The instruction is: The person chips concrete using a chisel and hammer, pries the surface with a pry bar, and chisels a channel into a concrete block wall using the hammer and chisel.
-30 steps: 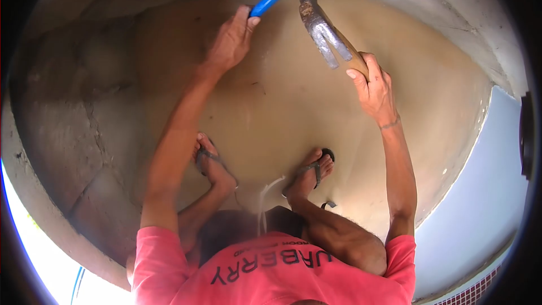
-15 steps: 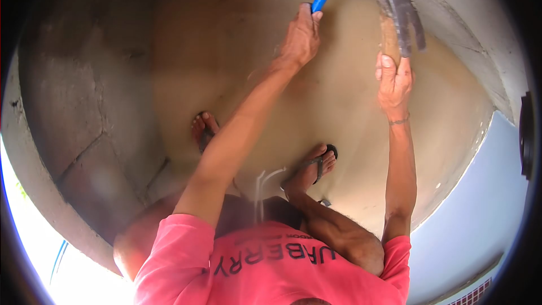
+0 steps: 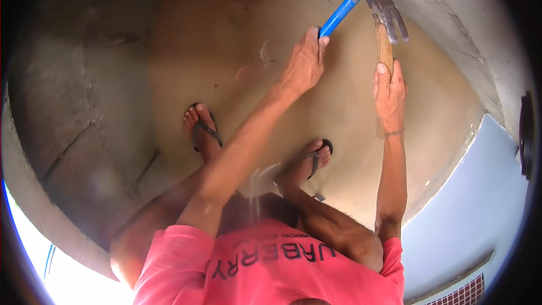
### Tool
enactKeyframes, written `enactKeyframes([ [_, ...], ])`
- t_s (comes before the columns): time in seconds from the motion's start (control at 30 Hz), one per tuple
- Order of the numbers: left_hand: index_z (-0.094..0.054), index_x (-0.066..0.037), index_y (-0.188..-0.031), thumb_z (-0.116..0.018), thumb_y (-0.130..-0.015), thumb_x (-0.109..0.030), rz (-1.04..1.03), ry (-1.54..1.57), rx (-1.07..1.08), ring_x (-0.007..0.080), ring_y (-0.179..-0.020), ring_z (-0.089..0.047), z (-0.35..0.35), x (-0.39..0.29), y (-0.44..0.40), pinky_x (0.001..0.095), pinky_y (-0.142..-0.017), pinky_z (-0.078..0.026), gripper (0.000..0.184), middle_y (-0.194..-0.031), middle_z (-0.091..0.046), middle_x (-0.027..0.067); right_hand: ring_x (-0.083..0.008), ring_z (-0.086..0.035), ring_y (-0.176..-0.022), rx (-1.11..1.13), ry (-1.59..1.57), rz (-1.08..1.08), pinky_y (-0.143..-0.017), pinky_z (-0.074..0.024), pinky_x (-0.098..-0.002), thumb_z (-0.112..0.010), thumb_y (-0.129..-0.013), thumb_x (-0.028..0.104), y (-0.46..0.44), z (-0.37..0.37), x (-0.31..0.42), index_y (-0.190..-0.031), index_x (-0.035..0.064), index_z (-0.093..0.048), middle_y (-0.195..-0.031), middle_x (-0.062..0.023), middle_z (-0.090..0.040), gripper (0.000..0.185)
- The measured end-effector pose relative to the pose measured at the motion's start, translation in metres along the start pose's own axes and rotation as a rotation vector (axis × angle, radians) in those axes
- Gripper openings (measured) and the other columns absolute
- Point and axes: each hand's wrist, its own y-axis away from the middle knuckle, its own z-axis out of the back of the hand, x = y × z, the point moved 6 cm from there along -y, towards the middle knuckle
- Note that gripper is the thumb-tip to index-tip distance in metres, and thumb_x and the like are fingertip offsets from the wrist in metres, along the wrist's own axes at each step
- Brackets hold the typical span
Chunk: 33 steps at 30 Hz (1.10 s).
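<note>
My left hand (image 3: pixel 305 62) is closed round the lower end of a blue rod-like tool (image 3: pixel 340 13), which slants up to the right. My right hand (image 3: pixel 389 93) grips the wooden handle of a claw hammer (image 3: pixel 385 11). The worn metal head is at the top, with its claws pointing down to the right. The hammer's striking face is at or very near the blue tool's upper end; contact is hard to tell.
A rough concrete wall (image 3: pixel 446 17) curves round the tan floor (image 3: pixel 350 107). My sandalled feet (image 3: pixel 203 127) stand below my hands. Cracked grey concrete (image 3: pixel 73 107) lies at the left, a pale blue surface (image 3: pixel 471 192) at the right.
The blue tool first moved right and up with my left hand, then came down slightly. My right hand moved right, and the hammer head has dropped back to the blue tool's upper end.
</note>
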Motion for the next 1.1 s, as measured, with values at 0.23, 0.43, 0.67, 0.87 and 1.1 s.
enactKeyframes([
  [0.23,-0.043,-0.001,-0.106,-0.04,-0.106,-0.029,-0.084,0.043,-0.06,0.0509,-0.079,-0.053,0.004,-0.005,-0.065,0.0558,-0.07,-0.041,0.028,-0.089,-0.056,0.0303,-0.0195,-0.05,-0.054,-0.083,-0.112,0.13,-0.054,-0.0423,-0.0363,-0.048,-0.103,0.039,0.006,0.008,0.007,-0.102,0.0013,-0.051,-0.061,-0.0059,-0.05,0.038],
  [0.43,-0.042,-0.002,-0.106,-0.039,-0.107,-0.032,-0.124,0.092,-0.053,0.0468,-0.077,-0.052,-0.004,0.017,-0.085,0.0532,-0.07,-0.041,0.03,-0.086,-0.056,0.0271,-0.0195,-0.051,-0.054,-0.073,-0.103,0.209,-0.053,-0.0421,-0.0356,-0.05,-0.102,0.039,0.009,-0.004,0.005,-0.107,0.0003,-0.051,-0.062,-0.0063,-0.052,0.038],
  [0.67,-0.044,-0.003,-0.106,-0.039,-0.106,-0.035,0.002,-0.018,-0.06,0.0496,-0.078,-0.053,0.005,0.04,-0.04,0.0537,-0.068,-0.041,0.032,-0.085,-0.056,0.029,-0.0165,-0.05,-0.051,-0.019,-0.202,0.153,-0.051,-0.0422,-0.0334,-0.051,-0.102,0.036,0.014,-0.014,0.007,-0.105,0.0002,-0.051,-0.06,-0.0056,-0.051,0.036],
  [0.87,-0.048,-0.005,-0.108,-0.037,-0.107,-0.04,0.243,-0.104,0.058,0.0491,-0.077,-0.057,0.026,-0.012,-0.017,0.0547,-0.067,-0.042,0.036,-0.083,-0.06,0.0272,-0.0177,-0.051,-0.051,-0.027,-0.16,0.093,-0.051,-0.0425,-0.0333,-0.052,-0.102,0.035,0.023,-0.007,-0.002,-0.101,0.0011,-0.05,-0.06,-0.0061,-0.051,0.033],
  [1.1,-0.046,-0.007,-0.111,-0.041,-0.106,-0.038,-0.314,-0.304,-0.127,0.0527,-0.084,-0.055,0.021,0.023,-0.09,0.0578,-0.068,-0.04,0.032,-0.089,-0.061,0.0283,-0.0206,-0.051,-0.054,-0.022,-0.152,0.101,-0.054,-0.0426,-0.0357,-0.052,-0.102,0.034,0.034,-0.005,-0.024,-0.11,-0.0009,-0.051,-0.064,-0.0092,-0.052,0.035],
])
